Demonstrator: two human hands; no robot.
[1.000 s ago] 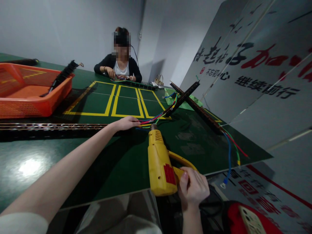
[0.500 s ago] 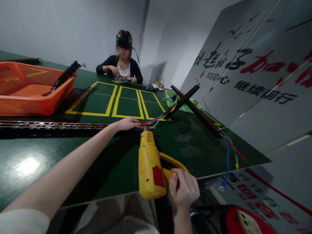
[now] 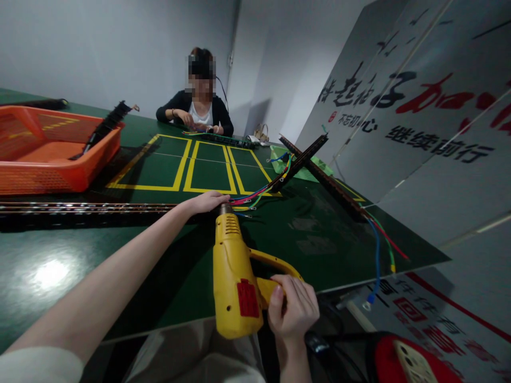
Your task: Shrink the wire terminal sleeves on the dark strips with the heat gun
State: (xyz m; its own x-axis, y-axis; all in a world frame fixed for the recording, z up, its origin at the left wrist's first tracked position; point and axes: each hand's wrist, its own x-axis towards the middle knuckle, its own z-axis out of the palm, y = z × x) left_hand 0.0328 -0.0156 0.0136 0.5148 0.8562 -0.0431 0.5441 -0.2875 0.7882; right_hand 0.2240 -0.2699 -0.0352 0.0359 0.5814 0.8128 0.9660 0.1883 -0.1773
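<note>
My right hand [image 3: 294,306] is wrapped round the handle of a yellow heat gun [image 3: 236,276], whose metal nozzle points away from me, close to my left fingertips. My left hand [image 3: 208,202] lies over the right end of a long dark strip [image 3: 99,208] with metal contacts. Its fingers are together at the base of the coloured wires [image 3: 252,198], some with ring terminals; the exact grip is partly hidden. Beyond the wires, a dark bar [image 3: 301,162] lies across another long bar [image 3: 331,186], with blue, green and red wires hanging past the table edge.
An orange basket [image 3: 59,173] with a black piece inside stands at the left. Yellow tape frames [image 3: 209,190] mark the green table. Across it sits a person [image 3: 202,111] handling parts. A green tray [image 3: 279,154] lies under the crossed bars.
The heat gun and my right hand have moved left and slightly nearer to me, bringing the nozzle beside my left fingertips. My left hand has hardly moved.
</note>
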